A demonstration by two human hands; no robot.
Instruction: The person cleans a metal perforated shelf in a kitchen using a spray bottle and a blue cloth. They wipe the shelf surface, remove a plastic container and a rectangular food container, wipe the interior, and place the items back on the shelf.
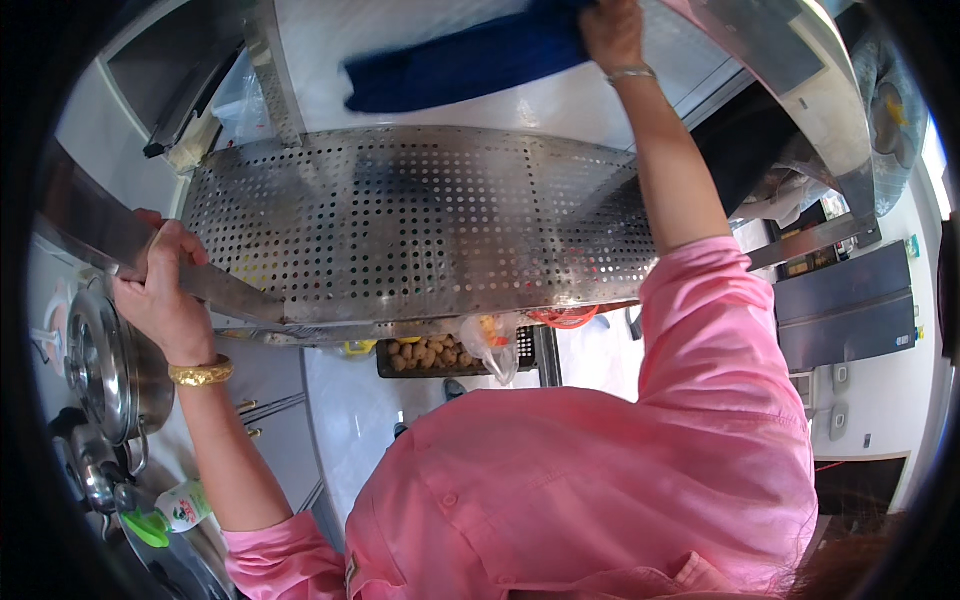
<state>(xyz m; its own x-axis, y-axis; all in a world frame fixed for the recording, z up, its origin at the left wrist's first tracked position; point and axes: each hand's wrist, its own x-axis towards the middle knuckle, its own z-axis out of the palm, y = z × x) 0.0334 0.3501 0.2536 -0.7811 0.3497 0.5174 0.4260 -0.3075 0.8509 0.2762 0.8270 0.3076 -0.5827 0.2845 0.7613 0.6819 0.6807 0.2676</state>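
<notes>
A dark blue cloth [472, 64], blurred, hangs from my right hand [613, 34] at the top of the view. The cloth is over the far part of a perforated stainless steel shelf [420, 225], close to the pale surface behind it. My left hand [169, 289], with a gold bangle at its wrist, is closed around the metal upright [225, 289] at the shelf's left side. Part of my right hand is cut off by the frame's top edge.
Below the shelf are a black crate of potatoes [427, 354], a clear plastic bag [495, 349] and a red basket [564, 318]. At left stand a lidded steel pot [112, 367] and a bottle with a green top [176, 510]. More metal uprights frame the shelf.
</notes>
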